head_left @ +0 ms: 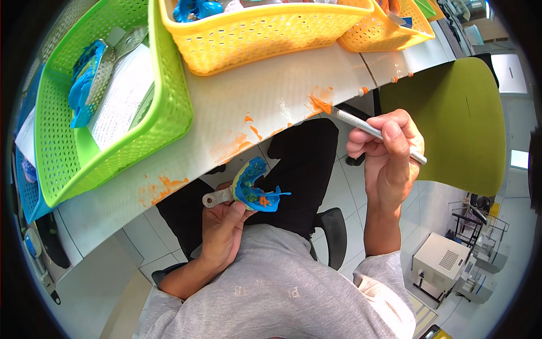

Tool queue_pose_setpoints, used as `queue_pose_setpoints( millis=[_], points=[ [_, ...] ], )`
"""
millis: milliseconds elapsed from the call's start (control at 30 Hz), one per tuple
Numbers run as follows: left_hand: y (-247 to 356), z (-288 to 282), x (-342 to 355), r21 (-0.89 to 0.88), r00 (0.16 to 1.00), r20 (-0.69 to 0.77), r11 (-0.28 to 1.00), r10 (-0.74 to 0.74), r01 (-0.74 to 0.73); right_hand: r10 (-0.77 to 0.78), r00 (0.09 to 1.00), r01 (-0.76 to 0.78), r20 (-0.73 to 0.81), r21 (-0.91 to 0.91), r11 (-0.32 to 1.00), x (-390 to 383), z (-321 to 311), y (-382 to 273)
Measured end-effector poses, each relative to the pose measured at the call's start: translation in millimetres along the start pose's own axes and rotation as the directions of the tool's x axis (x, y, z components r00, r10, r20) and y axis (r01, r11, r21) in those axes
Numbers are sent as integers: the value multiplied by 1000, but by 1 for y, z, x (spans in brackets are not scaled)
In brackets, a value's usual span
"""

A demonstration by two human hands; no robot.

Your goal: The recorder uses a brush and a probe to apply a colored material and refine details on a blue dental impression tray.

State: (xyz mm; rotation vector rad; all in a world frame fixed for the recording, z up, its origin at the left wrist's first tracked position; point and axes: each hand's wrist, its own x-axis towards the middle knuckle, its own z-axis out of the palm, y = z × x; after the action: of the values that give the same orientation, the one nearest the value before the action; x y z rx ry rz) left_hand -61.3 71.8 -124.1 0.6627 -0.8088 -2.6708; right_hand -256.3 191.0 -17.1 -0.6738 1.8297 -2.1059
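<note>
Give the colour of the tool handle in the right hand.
The handle is silver-grey, best in the head view.

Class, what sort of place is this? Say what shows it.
Probably a dental laboratory: the left hand holds a blue dental impression; another impression sits in the green basket.

Larger yellow basket [262,42] partly beyond view

A white table [226,107] carries a green basket [174,101], yellow baskets [254,42], orange smears [165,187].
</note>
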Motion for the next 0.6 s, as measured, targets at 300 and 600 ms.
queue_pose_setpoints(
  millis=[300, 600],
  points=[
    [-2, -7, 10, -2, 997, -13, 997, -74, 74, 46, 994, -32, -102, 126, 992, 0, 6, 4],
    [6, -9, 8, 38, 998, -1, 997, -62, 62, 172, 975, -196, 140, 181, 964, -21, 26, 5]
  ],
)
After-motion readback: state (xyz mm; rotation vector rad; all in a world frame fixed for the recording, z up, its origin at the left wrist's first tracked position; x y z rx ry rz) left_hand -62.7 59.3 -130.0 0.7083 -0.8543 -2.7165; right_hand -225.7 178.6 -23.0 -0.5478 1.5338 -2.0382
